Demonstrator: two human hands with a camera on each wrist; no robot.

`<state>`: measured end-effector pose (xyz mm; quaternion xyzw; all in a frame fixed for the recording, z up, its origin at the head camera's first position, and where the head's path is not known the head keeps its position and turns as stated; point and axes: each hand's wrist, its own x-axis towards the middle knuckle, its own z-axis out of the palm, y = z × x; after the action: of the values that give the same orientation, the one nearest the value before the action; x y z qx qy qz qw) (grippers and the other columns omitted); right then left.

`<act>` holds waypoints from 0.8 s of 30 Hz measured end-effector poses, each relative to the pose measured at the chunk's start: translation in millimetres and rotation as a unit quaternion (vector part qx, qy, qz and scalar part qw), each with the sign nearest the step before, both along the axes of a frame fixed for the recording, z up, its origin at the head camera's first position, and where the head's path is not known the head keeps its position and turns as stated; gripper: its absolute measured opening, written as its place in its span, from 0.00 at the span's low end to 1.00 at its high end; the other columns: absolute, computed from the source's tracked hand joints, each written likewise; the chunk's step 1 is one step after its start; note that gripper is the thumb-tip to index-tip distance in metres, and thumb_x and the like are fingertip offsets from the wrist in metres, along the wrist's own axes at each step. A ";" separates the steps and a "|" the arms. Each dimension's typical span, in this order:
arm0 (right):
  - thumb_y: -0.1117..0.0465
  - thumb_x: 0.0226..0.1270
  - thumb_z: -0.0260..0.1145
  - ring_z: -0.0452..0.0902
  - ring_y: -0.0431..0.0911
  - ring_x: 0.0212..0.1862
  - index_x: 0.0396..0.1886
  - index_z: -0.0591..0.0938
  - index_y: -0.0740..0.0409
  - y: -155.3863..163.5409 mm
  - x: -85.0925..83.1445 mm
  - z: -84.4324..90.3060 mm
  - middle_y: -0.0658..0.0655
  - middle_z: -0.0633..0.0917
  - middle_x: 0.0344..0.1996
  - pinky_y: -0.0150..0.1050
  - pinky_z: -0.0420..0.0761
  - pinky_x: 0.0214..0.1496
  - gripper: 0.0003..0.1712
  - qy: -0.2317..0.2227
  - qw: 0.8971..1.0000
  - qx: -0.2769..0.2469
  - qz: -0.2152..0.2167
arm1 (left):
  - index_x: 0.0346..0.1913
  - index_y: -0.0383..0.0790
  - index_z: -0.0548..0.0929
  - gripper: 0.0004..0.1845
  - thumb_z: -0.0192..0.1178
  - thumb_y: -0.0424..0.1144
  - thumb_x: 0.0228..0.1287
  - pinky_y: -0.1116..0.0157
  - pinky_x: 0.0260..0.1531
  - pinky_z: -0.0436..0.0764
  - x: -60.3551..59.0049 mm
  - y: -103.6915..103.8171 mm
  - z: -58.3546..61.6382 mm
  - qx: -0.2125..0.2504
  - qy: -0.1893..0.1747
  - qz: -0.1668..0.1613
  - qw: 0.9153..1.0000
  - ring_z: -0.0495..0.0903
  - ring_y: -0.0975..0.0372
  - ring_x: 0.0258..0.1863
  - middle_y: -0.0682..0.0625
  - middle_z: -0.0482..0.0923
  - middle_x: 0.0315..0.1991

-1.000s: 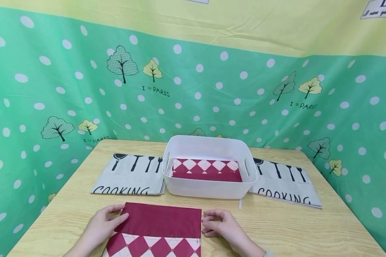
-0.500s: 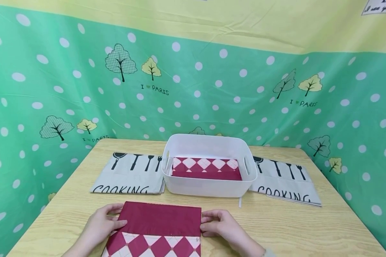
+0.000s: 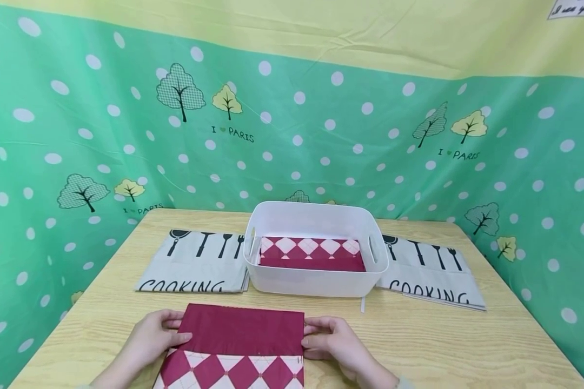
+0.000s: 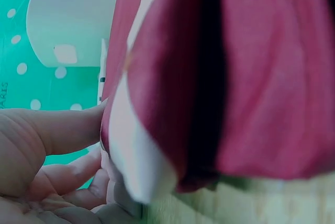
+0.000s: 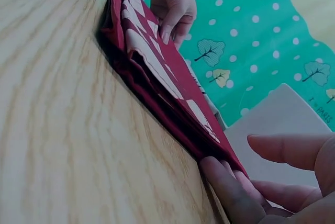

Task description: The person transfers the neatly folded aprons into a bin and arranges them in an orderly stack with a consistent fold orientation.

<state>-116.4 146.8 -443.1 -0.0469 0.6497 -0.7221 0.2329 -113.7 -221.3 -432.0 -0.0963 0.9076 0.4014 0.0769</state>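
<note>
A folded burgundy cloth [image 3: 240, 329] with pink-white diamonds lies at the table's front, its lower part cut off in the head view. At its left edge my left hand [image 3: 158, 335] grips it, thumb on top, the other fingers behind and partly under it. My right hand [image 3: 338, 343] is at the right edge. In the right wrist view its fingertips [image 5: 222, 179] reach under the cloth's edge, and the thumb stands apart above. Several folded layers [image 5: 157, 96] show along that side. In the left wrist view the cloth [image 4: 162, 77] bulges close to the camera.
Behind the cloth stands a white bin [image 3: 316, 283] holding another folded burgundy diamond cloth [image 3: 311, 263]. Grey folded cloths printed COOKING lie to its left [image 3: 199, 270] and right [image 3: 433, 278]. A short white strip [image 3: 362, 304] pokes out below the bin. A green dotted curtain [image 3: 297, 140] hangs behind.
My right hand has moved left to the cloth's right edge, its fingertips now at it. My left thumb has slid slightly outward. The head view has tilted a little downward.
</note>
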 end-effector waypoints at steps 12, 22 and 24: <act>0.73 0.59 0.66 0.82 0.41 0.39 0.66 0.65 0.83 -3.1 3.3 0.3 0.62 0.80 0.50 0.41 0.87 0.46 0.36 0.008 1.000 0.014 -0.003 | 0.43 0.25 0.80 0.22 0.75 0.37 0.51 0.66 0.35 0.78 -2.5 0.2 4.6 -0.005 -0.014 -0.002 1.000 0.78 0.60 0.35 0.48 0.82 0.34; 0.73 0.58 0.68 0.83 0.45 0.42 0.64 0.70 0.77 -6.7 4.9 3.1 0.63 0.81 0.53 0.42 0.86 0.47 0.34 0.008 1.000 0.017 -0.006 | 0.37 0.30 0.79 0.17 0.75 0.37 0.51 0.64 0.35 0.77 -2.2 2.1 5.4 -0.033 0.000 -0.015 0.999 0.78 0.60 0.34 0.48 0.81 0.31; 0.73 0.58 0.68 0.83 0.45 0.42 0.65 0.69 0.77 -7.1 4.7 2.7 0.63 0.82 0.52 0.40 0.86 0.48 0.34 0.011 1.000 0.016 -0.002 | 0.37 0.31 0.79 0.17 0.75 0.36 0.51 0.64 0.35 0.76 -2.2 2.5 5.0 -0.033 0.001 -0.016 0.999 0.78 0.60 0.33 0.49 0.81 0.31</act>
<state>-111.7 139.7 -440.4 -0.0503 0.6640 -0.7114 0.2249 -115.9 -218.8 -427.0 -0.0835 0.9220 0.3696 0.0796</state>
